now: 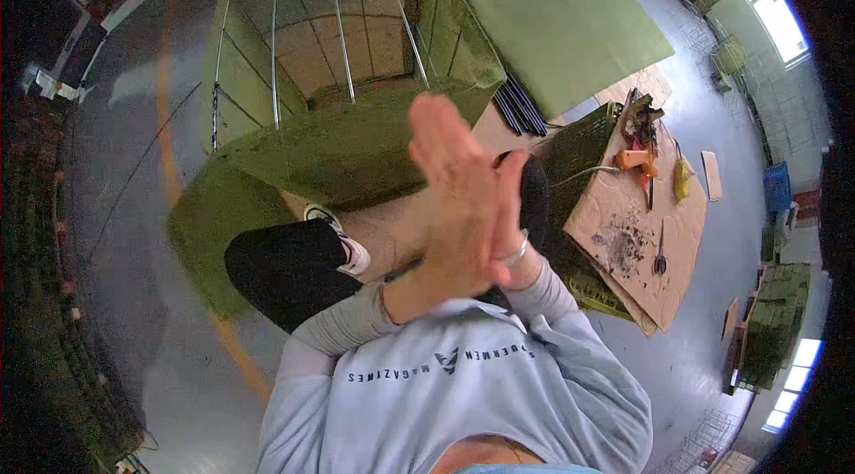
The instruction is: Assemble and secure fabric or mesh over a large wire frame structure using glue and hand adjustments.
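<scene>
In front of my chest, my left hand [450,198] and my right hand [511,220] are laid palm to palm, fingers stretched out and pointing away from me. Slight motion blur softens them, and the left hand covers most of the right. A bracelet circles my right wrist. Nothing shows between the palms, though their inner sides are hidden. Just beyond the fingertips stands a big green open-topped box [356,153] with thin metal rods [341,29] across it. My hands appear over its near edge; whether they touch it cannot be made out.
To the right, cardboard [614,207] bears an orange glue gun [634,159], dark scissors [660,259], a yellow object [682,178] and black crumbs. Black rods [519,107] lie beside a green sheet [570,38]. My legs flank the box's near side.
</scene>
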Motion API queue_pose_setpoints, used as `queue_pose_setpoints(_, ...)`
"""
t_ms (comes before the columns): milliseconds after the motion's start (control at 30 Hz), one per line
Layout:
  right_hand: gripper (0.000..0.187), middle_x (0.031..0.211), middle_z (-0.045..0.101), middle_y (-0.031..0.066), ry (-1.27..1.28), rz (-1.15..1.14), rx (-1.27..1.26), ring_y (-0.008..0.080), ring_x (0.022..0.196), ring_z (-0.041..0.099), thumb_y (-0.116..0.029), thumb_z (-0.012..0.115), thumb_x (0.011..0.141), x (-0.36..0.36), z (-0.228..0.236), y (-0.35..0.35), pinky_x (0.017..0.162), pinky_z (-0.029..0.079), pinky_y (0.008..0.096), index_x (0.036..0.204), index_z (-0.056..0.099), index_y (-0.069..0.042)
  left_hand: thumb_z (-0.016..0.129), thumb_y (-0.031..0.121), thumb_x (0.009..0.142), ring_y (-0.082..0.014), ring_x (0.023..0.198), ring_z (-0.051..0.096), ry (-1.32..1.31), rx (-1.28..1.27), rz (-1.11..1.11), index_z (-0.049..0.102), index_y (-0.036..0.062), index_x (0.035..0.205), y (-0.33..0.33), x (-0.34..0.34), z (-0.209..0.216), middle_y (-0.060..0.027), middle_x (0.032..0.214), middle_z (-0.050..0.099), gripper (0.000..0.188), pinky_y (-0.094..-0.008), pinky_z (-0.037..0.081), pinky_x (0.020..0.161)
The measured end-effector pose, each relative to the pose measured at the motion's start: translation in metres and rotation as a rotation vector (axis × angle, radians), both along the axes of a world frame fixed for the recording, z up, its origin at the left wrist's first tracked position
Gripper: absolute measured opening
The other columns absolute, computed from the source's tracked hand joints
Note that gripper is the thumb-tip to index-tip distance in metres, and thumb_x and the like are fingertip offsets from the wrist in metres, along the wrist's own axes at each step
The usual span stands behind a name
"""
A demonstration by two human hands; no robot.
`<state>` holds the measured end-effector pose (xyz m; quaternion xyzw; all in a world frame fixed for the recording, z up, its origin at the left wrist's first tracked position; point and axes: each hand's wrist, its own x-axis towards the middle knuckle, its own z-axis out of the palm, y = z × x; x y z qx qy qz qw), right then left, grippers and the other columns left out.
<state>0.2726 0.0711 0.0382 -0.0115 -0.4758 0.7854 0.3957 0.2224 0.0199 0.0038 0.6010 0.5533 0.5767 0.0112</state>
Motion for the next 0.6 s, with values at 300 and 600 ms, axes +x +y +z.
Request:
queue_pose_setpoints(300, 0.056, 0.136, 0.044, 0.018, -0.521, -0.485, 1.336, 0.0324, 0.129, 0.04, -0.006, 0.061, 0.074, 0.021, -0.074, 0.01, 0.106, 0.032, 0.0473, 0.128, 0.048, 0.001, 0.043, 0.038, 0.091, -0.0294, 0.135, 0.03, 0.508, -0.132, 0.109, 0.044, 0.005, 0.133, -0.013, -0.107, -0.042, -0.0127, 0.143, 0.036, 0.054, -0.0447, 0.019, 0.111)
queue_pose_setpoints(600, 0.042, 0.129, 0.051, 0.0128, -0.506, -0.667, 1.677, 0.0277, 0.126, 0.044, -0.011, 0.052, 0.079, -0.034, -0.07, 0.071, 0.103, 0.037, 0.0433, 0.119, 0.056, -0.001, 0.05, 0.017, 0.088, -0.0183, 0.131, 0.037, 1.096, -0.105, 0.26, 0.062, 0.009, 0.115, 0.001, -0.164, -0.047, -0.0029, 0.136, 0.048, 0.031, -0.0365, 0.024, 0.112)
